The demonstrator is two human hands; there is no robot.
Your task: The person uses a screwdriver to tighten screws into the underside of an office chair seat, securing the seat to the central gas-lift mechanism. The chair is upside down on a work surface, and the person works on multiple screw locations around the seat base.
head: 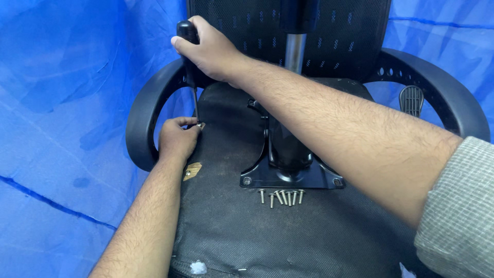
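Head view, operator body only. I see two bare forearms, both with visible dark hair. Left hand (176, 141) and right hand (208, 49) wear no gloves, rings or watch. Right arm carries a sleeve (458, 211), grey fine-check fabric, pushed up near the elbow. No sleeve shows on the left.

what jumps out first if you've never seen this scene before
The right hand grips a black-handled screwdriver upright at the top left, its tip meeting a screw that the left hand steadies at the left edge of the upturned chair seat. In the middle sits a black metal base plate, with a row of loose screws just below it. Blue sheeting fills the background.
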